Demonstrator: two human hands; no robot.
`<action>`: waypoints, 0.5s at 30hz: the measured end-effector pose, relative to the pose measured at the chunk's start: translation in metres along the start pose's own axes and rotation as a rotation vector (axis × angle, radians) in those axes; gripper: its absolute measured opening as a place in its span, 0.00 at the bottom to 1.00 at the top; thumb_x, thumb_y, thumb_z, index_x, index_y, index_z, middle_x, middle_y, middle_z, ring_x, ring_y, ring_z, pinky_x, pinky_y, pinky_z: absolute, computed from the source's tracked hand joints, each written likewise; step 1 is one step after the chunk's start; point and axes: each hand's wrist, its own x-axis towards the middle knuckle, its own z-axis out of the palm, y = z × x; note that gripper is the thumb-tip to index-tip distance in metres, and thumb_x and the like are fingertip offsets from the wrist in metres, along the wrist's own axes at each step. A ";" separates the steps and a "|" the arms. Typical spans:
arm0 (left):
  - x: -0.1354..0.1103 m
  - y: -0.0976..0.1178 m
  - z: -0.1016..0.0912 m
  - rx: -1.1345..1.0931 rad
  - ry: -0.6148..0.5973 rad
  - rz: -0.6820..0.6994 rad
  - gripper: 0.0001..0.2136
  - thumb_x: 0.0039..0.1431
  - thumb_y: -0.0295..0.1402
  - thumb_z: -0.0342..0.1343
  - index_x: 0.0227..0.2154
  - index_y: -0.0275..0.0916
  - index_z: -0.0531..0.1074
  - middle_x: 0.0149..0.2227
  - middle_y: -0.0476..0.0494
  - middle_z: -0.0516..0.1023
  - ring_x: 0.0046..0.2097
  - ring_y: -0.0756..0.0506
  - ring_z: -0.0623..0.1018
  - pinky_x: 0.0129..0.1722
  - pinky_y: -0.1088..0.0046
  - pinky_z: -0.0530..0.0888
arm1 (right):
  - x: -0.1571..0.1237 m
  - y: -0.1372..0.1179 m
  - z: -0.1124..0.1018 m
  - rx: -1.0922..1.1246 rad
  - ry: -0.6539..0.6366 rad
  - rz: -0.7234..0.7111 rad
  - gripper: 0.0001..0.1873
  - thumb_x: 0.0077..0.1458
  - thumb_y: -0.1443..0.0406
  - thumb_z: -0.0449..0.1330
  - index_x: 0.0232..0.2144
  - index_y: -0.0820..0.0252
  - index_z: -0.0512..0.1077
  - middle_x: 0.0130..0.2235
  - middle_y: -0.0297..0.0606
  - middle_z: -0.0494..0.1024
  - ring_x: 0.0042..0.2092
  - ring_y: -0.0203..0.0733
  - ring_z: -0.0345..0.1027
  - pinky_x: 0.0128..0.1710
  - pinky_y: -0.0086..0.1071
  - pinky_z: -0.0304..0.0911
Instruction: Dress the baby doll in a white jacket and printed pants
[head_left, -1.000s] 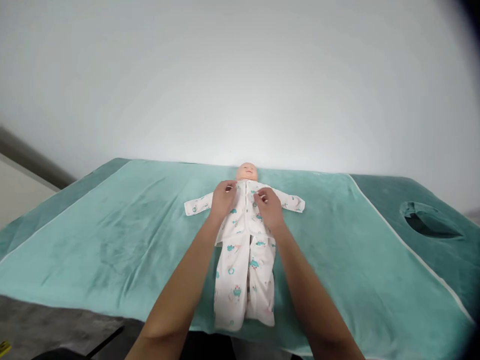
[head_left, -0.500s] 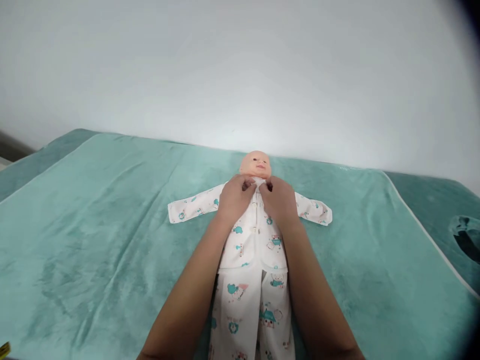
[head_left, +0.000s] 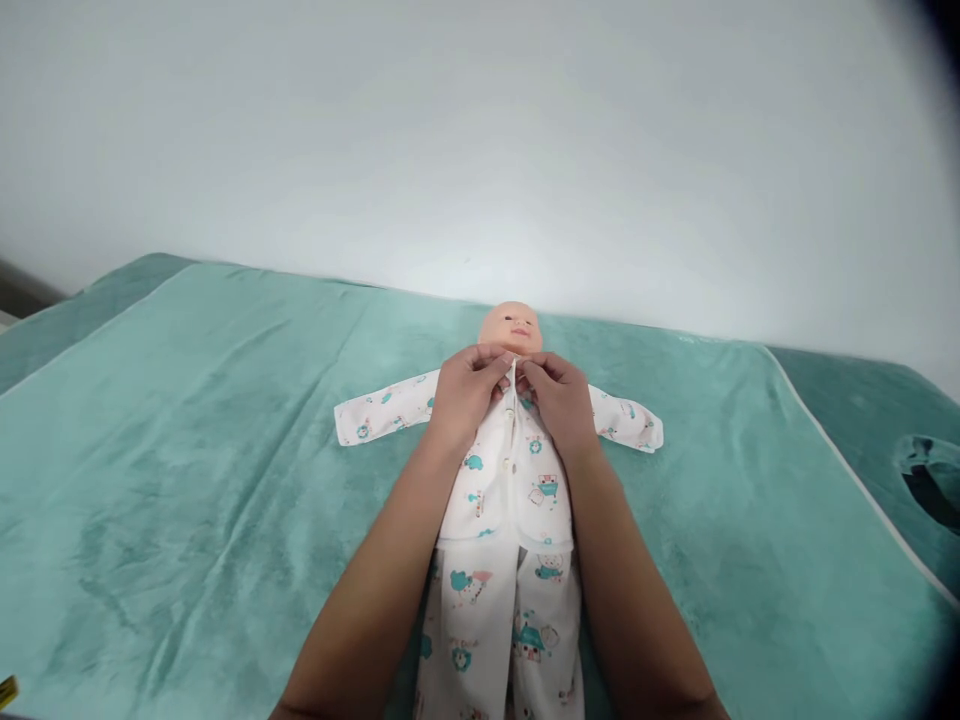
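Observation:
A baby doll lies on its back, its bald head toward the wall. It wears a white printed baby jacket with both sleeves stretched out sideways, and matching trousers. At the collar, my left hand pinches one front edge of the jacket. My right hand pinches the other edge just beside it, the two sets of fingertips nearly touching under the doll's chin. The fingers hide the top fastening. Lower down the front, small fasteners show along the opening.
Beneath the doll spreads a green plush blanket with a pale edge, over a darker green cover. A white wall rises behind. At the right lies a clear and black object; a yellow-and-black thing pokes in at lower left.
The front edges of the jacket at the collar have been drawn up and together between my fingertips. My hands remain at the doll's neck.

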 end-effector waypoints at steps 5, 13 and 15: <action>0.000 -0.001 0.005 -0.017 0.050 -0.004 0.05 0.54 0.33 0.61 0.30 0.36 0.74 0.23 0.50 0.72 0.24 0.53 0.70 0.24 0.78 0.66 | -0.012 -0.001 0.002 -0.234 0.090 -0.038 0.14 0.53 0.53 0.60 0.30 0.57 0.72 0.30 0.34 0.77 0.31 0.39 0.68 0.34 0.33 0.62; 0.003 -0.006 0.005 0.083 0.116 0.046 0.08 0.56 0.36 0.60 0.36 0.39 0.74 0.30 0.48 0.75 0.29 0.51 0.75 0.25 0.77 0.68 | -0.016 0.004 -0.001 -0.330 0.045 -0.060 0.07 0.56 0.59 0.59 0.32 0.56 0.74 0.33 0.33 0.80 0.34 0.40 0.70 0.39 0.34 0.63; 0.002 -0.005 0.004 0.178 0.078 0.062 0.09 0.57 0.38 0.60 0.37 0.39 0.76 0.28 0.49 0.75 0.28 0.50 0.74 0.26 0.76 0.68 | -0.015 0.006 -0.002 -0.276 0.028 -0.041 0.07 0.56 0.60 0.58 0.31 0.56 0.75 0.32 0.33 0.80 0.35 0.40 0.71 0.39 0.34 0.63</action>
